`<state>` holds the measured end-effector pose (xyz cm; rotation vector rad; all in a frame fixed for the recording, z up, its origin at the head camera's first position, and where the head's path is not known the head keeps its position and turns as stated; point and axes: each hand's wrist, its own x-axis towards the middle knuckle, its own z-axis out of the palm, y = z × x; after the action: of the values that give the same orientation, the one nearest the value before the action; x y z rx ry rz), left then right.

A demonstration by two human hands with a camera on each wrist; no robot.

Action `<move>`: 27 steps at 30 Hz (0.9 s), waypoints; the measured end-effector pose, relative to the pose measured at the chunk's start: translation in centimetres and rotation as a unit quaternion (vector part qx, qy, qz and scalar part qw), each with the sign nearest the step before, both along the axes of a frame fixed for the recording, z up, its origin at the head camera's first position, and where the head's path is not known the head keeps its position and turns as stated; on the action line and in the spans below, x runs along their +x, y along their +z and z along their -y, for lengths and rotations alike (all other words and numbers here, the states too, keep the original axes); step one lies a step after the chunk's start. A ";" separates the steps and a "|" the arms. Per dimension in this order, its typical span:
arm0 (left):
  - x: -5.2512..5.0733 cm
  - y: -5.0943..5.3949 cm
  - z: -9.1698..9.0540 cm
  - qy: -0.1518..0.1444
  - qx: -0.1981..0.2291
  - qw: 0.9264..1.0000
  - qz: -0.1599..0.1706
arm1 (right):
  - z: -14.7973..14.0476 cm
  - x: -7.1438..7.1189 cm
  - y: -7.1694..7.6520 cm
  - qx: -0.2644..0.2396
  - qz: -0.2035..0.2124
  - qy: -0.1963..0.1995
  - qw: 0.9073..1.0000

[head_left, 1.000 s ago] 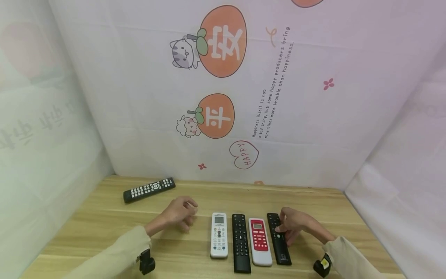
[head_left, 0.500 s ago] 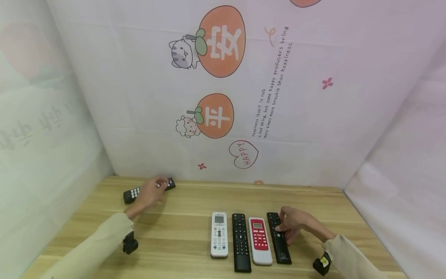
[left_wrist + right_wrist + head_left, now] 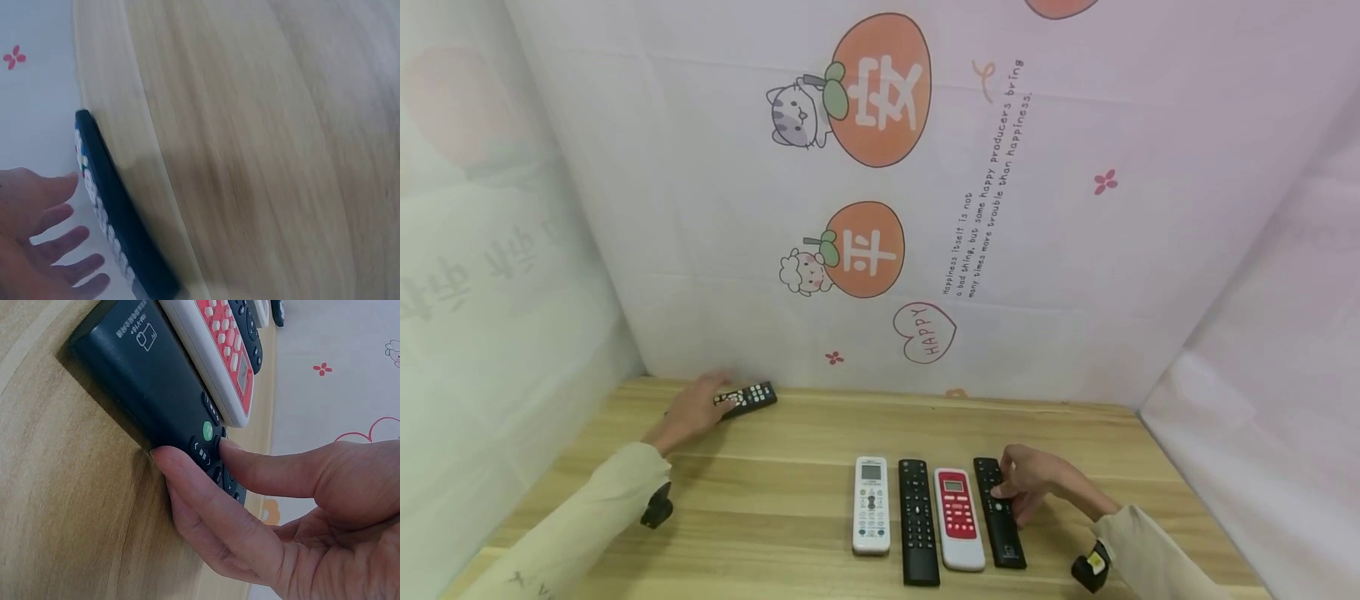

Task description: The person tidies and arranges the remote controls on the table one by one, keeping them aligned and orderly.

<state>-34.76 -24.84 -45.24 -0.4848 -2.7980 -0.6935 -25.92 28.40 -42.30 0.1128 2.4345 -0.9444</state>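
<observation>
My left hand hovers over a black remote control with white buttons lying at the table's back left. In the left wrist view the fingers are spread beside that remote, apparently apart from it. The hand hides its near half in the head view. At the right, my right hand pinches a black remote control with a green button. The right wrist view shows the thumb on the buttons of this remote and the fingers along its side edge.
Left of the right hand's remote lie, side by side, a red-and-white remote, a long black remote and a white remote. Printed cloth walls enclose the wooden table at the back and sides.
My left hand has moved left and back, from near the white remote to over the black remote at the back left. My right hand stays at its remote.
</observation>
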 end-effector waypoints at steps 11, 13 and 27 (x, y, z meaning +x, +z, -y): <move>-0.6 0.1 1.1 0.001 -0.048 0.996 0.069 | 0.0 -0.1 0.0 0.002 0.006 -0.004 1.000; -0.6 0.3 1.2 0.004 -0.054 0.995 0.083 | 0.0 -0.2 0.0 0.006 0.006 -0.004 1.000; -0.5 1.9 0.4 0.014 -0.047 0.987 0.153 | -0.1 -0.3 -0.2 0.010 0.010 -0.010 1.000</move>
<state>-35.29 -25.21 -43.29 -0.3812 -3.1307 -0.6829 -26.23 28.45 -42.46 0.1535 2.4294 -0.9226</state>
